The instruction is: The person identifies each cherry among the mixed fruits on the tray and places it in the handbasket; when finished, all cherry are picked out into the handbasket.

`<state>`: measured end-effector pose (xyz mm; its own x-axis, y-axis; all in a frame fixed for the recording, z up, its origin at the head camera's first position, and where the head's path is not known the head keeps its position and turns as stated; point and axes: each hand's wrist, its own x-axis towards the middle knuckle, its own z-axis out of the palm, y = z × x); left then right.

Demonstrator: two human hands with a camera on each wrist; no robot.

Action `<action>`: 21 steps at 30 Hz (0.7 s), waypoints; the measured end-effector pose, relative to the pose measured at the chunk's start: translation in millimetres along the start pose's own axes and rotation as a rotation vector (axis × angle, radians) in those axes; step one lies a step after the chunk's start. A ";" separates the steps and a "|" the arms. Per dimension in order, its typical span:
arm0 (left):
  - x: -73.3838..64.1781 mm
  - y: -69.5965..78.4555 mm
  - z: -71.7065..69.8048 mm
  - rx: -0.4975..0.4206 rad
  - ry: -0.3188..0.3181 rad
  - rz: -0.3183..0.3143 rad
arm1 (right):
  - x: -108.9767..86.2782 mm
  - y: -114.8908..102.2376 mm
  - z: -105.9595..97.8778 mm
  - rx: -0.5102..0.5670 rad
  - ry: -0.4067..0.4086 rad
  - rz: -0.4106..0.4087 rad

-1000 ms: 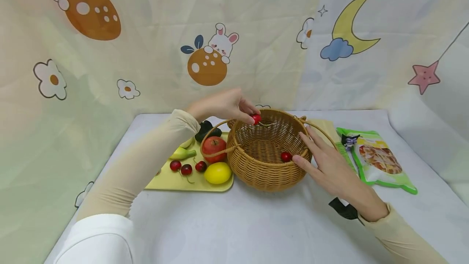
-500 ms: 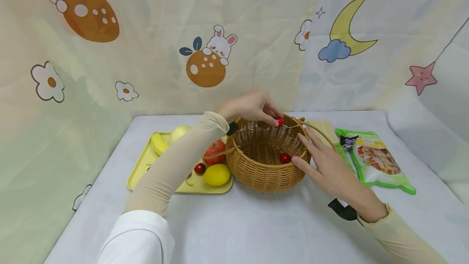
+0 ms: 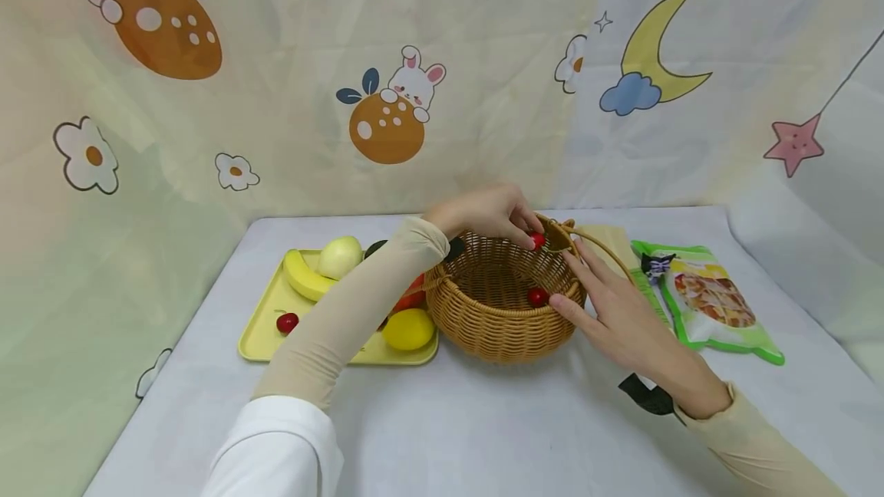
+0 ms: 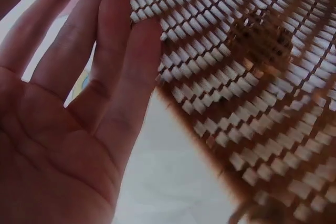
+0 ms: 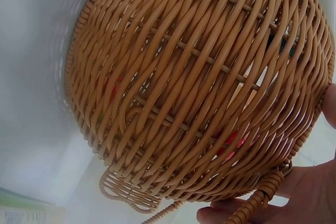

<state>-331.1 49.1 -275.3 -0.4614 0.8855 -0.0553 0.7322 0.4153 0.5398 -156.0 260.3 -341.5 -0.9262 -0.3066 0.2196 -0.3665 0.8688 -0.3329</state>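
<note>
My left hand reaches over the back right of the round wicker basket and pinches a red cherry by its body, its thin stem trailing to the right. Inside the basket lies another red cherry, near the front right wall. My right hand rests at the basket's right rim with fairly straight, spread fingers, the thumb at the front. In the right wrist view the basket's woven side fills most of the picture, with red showing through gaps. The left wrist view shows the left palm beside the weave.
Left of the basket a yellow tray holds a banana, a pale round fruit, a lemon and a cherry. My left forearm hides part of it. A green-edged food packet lies at right.
My left hand has carried the cherry rightward across the basket's opening, then slightly lower near the right rim. The right hand stays at the rim.
</note>
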 end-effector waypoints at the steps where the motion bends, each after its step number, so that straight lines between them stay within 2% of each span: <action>1: 1.9 -0.4 2.0 0.008 -0.004 0.001 | -0.2 0.3 0.1 0.003 0.000 0.001; 8: 4.6 -1.3 12.9 0.021 -0.059 -0.038 | -0.1 0.9 0.9 0.006 -0.002 0.001; 21: 3.2 -2.1 12.8 0.095 -0.056 -0.065 | 1.2 0.6 0.2 0.017 -0.008 0.010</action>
<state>-327.7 53.7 -287.3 -0.4828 0.8651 -0.1357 0.7472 0.4878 0.4514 -157.4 260.3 -341.6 -0.9306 -0.3008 0.2085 -0.3582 0.8651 -0.3511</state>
